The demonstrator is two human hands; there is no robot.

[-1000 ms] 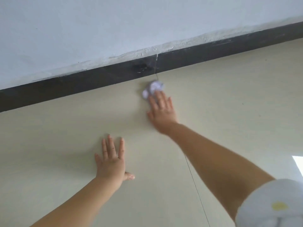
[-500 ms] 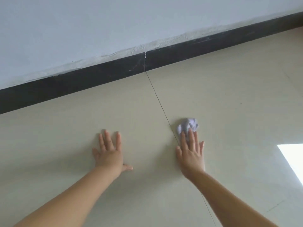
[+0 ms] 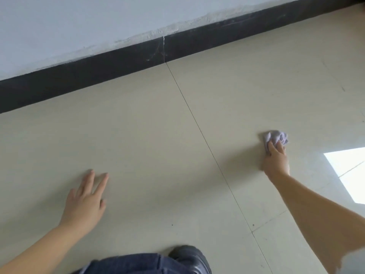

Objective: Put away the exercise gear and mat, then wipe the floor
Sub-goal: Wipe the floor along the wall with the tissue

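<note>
The crumpled lilac cloth (image 3: 276, 137) is lying bunched on the pale tiled floor (image 3: 138, 135), to the right of the long grout line (image 3: 199, 129) and near the bright patch of light (image 3: 347, 171). The right hand (image 3: 276, 161) is pressing down on its near edge, fingers laid over the wad; whether they are curling into it or lying flat I cannot tell. The left hand (image 3: 84, 200) is resting on the floor well to the left, fingers spread and holding nothing, seemingly propping the body. No gear or mat is showing, so the wiping step is judged to be the one in hand. The next stroke is likely calling for steady downward pressure while the cloth is dragged across an unwiped stretch. Open tile is lying on every side of the cloth; the dark skirting board (image 3: 118, 70) under the white wall (image 3: 98, 20) is bounding the far edge, and a dark shoe (image 3: 189, 258) with a denim-clad leg (image 3: 138, 264) is closing the near side
</note>
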